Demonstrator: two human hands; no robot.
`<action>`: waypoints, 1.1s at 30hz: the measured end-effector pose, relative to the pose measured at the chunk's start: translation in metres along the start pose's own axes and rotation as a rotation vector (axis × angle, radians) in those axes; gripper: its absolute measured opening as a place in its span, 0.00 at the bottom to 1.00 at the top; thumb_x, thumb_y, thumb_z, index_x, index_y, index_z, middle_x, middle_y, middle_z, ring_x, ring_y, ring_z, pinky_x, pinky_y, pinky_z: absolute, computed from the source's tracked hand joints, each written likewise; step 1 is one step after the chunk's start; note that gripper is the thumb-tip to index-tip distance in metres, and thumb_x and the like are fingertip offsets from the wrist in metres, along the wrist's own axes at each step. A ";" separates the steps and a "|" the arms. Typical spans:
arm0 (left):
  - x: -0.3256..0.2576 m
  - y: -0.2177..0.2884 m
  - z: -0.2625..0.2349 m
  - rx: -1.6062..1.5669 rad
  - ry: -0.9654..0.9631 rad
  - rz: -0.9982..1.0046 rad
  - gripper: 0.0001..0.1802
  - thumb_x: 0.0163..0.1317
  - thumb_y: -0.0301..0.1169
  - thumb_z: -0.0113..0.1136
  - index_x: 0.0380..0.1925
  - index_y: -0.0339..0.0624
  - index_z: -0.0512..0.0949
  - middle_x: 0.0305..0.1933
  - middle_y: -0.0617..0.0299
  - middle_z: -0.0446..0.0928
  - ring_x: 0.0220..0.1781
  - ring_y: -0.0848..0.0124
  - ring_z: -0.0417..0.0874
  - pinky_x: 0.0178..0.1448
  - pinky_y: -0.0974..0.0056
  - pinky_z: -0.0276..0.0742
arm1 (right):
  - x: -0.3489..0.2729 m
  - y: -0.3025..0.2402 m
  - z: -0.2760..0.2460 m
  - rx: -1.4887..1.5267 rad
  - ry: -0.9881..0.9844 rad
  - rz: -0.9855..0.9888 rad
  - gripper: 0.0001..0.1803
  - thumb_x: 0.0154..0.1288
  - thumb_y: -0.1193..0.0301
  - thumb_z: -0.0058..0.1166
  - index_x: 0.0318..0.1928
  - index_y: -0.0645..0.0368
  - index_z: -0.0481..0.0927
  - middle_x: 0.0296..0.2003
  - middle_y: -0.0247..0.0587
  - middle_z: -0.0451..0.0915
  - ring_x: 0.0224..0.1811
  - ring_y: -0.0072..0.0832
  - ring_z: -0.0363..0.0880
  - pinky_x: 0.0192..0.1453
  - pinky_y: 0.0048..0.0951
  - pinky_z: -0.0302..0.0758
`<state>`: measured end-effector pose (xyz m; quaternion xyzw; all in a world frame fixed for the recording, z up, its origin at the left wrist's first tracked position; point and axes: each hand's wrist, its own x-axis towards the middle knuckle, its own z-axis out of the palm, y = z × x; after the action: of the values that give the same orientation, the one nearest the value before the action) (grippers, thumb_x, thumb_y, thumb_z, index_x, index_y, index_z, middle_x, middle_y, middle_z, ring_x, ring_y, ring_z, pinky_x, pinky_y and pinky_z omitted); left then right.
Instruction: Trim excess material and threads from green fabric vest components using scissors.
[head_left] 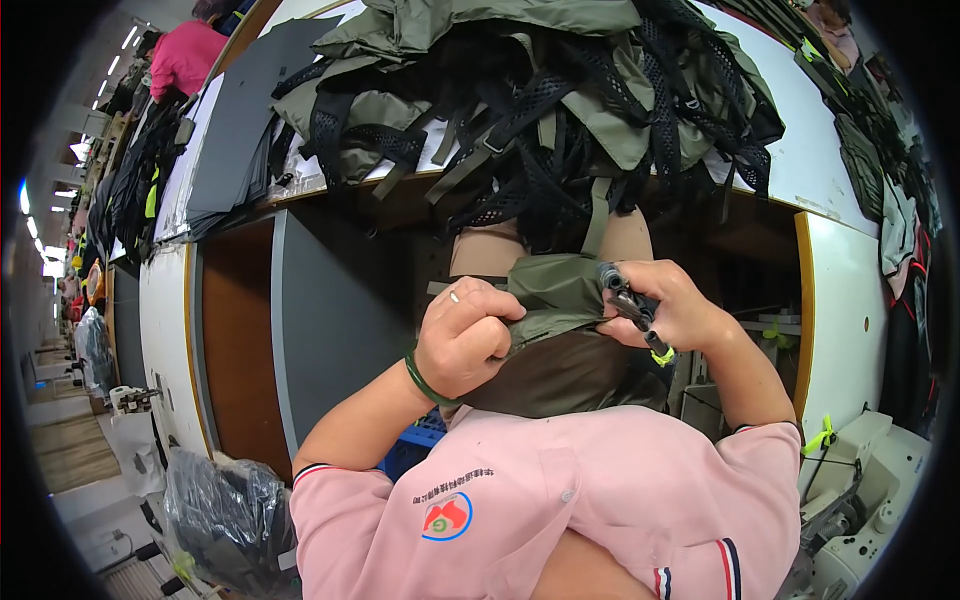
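Both hands, left [465,340] and right [668,308], clamped on olive fabric [555,295] below heaped vests [540,90], small black snips [632,305] in right.

Heaped olive vests [540,90] crowd the table [800,150] ahead.

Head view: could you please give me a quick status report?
Left hand fisted on olive fabric piece. Right hand pinching it, black tool in grip. Heap of olive vests behind.

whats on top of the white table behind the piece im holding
A heap of olive-green vests with black mesh and straps covers the white table, beside dark grey sheets. What lies under the heap cannot be seen.
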<state>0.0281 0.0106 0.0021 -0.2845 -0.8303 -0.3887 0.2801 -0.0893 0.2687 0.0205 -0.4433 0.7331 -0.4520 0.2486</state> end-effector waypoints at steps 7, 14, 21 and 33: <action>0.004 0.003 -0.001 -0.086 -0.052 -0.184 0.24 0.37 0.14 0.70 0.18 0.46 0.62 0.37 0.54 0.82 0.32 0.61 0.81 0.34 0.63 0.77 | 0.002 -0.009 -0.014 -0.276 0.084 -0.151 0.20 0.46 0.66 0.74 0.29 0.59 0.73 0.24 0.39 0.71 0.26 0.38 0.71 0.32 0.34 0.68; 0.005 0.002 0.001 -0.045 -0.030 -0.060 0.23 0.37 0.14 0.70 0.18 0.46 0.62 0.36 0.54 0.82 0.33 0.60 0.83 0.36 0.63 0.79 | 0.003 -0.017 -0.042 -0.861 0.208 -0.305 0.22 0.36 0.65 0.74 0.28 0.55 0.72 0.26 0.36 0.72 0.30 0.36 0.73 0.36 0.34 0.67; 0.009 0.004 0.002 -0.044 -0.047 -0.043 0.23 0.36 0.13 0.68 0.17 0.46 0.62 0.36 0.54 0.82 0.32 0.59 0.82 0.37 0.62 0.79 | 0.005 -0.023 -0.044 -0.900 0.117 -0.296 0.21 0.39 0.64 0.73 0.28 0.54 0.71 0.26 0.33 0.72 0.32 0.33 0.75 0.38 0.33 0.67; 0.008 0.006 0.003 -0.100 -0.057 -0.123 0.23 0.43 0.15 0.70 0.18 0.46 0.62 0.35 0.55 0.81 0.32 0.63 0.82 0.36 0.65 0.77 | 0.012 -0.016 -0.040 -0.863 0.134 -0.344 0.23 0.35 0.67 0.74 0.25 0.56 0.68 0.23 0.36 0.69 0.27 0.35 0.71 0.33 0.34 0.65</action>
<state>0.0260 0.0177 0.0087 -0.2576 -0.8336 -0.4377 0.2173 -0.1187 0.2723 0.0537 -0.5910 0.7843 -0.1683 -0.0848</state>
